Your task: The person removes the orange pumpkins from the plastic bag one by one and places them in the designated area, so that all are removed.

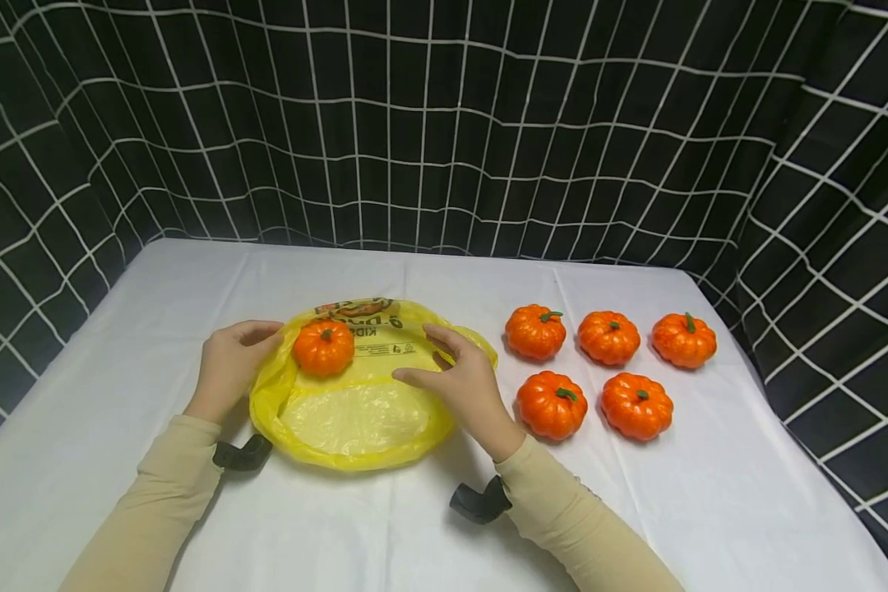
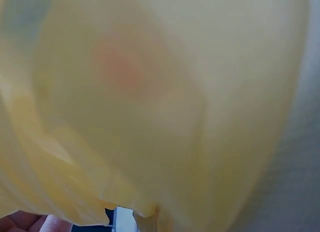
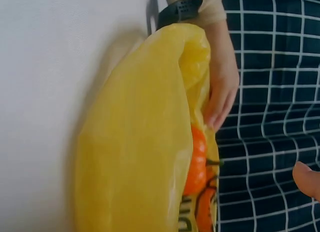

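Observation:
A yellow plastic bag (image 1: 358,419) with dark print lies with its mouth wide open on the white table. A small orange pumpkin (image 1: 324,348) sits in the left part of the bag's mouth; in the right wrist view the pumpkin (image 3: 197,162) shows past the bag's edge. My left hand (image 1: 233,366) holds the bag's left rim, its fingertips partly hidden by the plastic. Over the right side of the mouth is my right hand (image 1: 462,382), thumb and fingers apart with nothing between them. Yellow film (image 2: 150,132) fills most of the left wrist view, with a blurred orange patch behind it.
Several more small pumpkins stand in two rows right of the bag, among them a front one (image 1: 552,404) near my right wrist and a far-right one (image 1: 684,339). A black curtain with a white grid (image 1: 414,123) encloses the table's back and sides.

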